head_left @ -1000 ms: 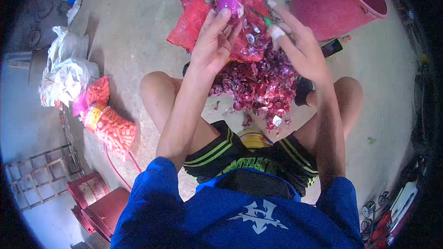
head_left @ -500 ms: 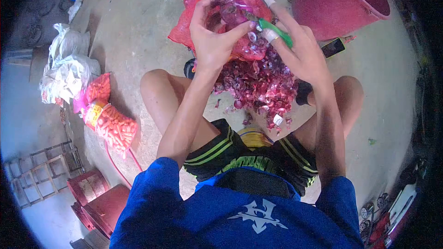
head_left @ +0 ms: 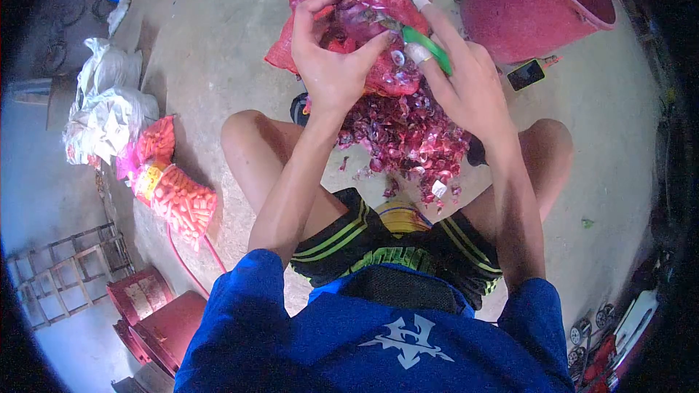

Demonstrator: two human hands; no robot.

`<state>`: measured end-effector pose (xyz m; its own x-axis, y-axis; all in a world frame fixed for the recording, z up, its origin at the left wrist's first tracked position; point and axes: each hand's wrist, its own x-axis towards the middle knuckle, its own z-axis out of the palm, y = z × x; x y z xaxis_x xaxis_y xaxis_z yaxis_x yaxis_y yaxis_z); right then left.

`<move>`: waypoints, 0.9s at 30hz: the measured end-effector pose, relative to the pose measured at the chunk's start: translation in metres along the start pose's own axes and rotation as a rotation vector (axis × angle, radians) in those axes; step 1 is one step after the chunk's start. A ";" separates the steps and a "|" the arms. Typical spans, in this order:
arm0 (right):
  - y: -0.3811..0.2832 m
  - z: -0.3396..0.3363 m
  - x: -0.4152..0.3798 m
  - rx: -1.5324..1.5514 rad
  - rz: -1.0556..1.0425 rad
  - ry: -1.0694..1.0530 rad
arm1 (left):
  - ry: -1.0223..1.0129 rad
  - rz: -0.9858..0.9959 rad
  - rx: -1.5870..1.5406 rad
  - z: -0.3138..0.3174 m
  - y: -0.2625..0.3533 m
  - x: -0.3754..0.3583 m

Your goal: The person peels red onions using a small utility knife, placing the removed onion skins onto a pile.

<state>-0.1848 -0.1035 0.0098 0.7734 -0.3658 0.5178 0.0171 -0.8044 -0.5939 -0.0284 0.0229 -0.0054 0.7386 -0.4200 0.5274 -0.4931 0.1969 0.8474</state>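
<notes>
My left hand curves its thumb and fingers around what looks like a red onion, whose outline blends into the red net bag behind it. Held in my right hand is a small knife with a green handle; its blade is hard to make out near my left thumb. White wraps cover some of my right fingertips. Just beyond both hands lies the red net bag of onions. Below them, a heap of purple-red onion skins spreads over the floor between my legs.
A large red tub stands at the upper right, with a phone on the floor beside it. To the left are white sacks and a bag of orange-red pieces. Red plastic stools sit at the lower left.
My left hand has shifted slightly left. My right hand and the green-handled knife have moved slightly down and left, the handle turning a little. Both grips look the same.
</notes>
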 end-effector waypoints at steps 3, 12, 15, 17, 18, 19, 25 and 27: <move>-0.005 0.007 0.000 -0.016 0.036 0.008 | 0.006 -0.035 -0.035 0.001 0.003 -0.001; 0.000 0.009 0.000 0.241 0.161 0.020 | -0.077 -0.022 -0.044 -0.003 -0.002 0.004; 0.008 -0.013 0.010 0.787 0.540 -0.324 | -0.153 -0.057 -0.052 -0.008 -0.001 0.005; 0.016 0.001 0.004 0.687 0.358 -0.225 | -0.158 -0.202 -0.137 -0.008 -0.002 0.004; 0.018 0.006 0.001 0.584 0.180 -0.126 | -0.159 -0.201 -0.139 -0.009 -0.002 0.002; 0.014 0.003 0.003 0.583 0.181 -0.125 | -0.171 -0.203 -0.147 -0.009 0.002 0.001; 0.008 0.012 0.008 0.221 -0.048 0.038 | -0.208 -0.310 -0.293 -0.007 0.004 0.000; 0.010 0.016 0.007 0.195 -0.028 0.105 | -0.222 -0.370 -0.349 -0.007 0.002 0.000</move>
<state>-0.1689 -0.1068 -0.0020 0.7007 -0.3998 0.5909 0.1677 -0.7127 -0.6811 -0.0261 0.0294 -0.0039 0.7003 -0.6860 0.1973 -0.0097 0.2673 0.9636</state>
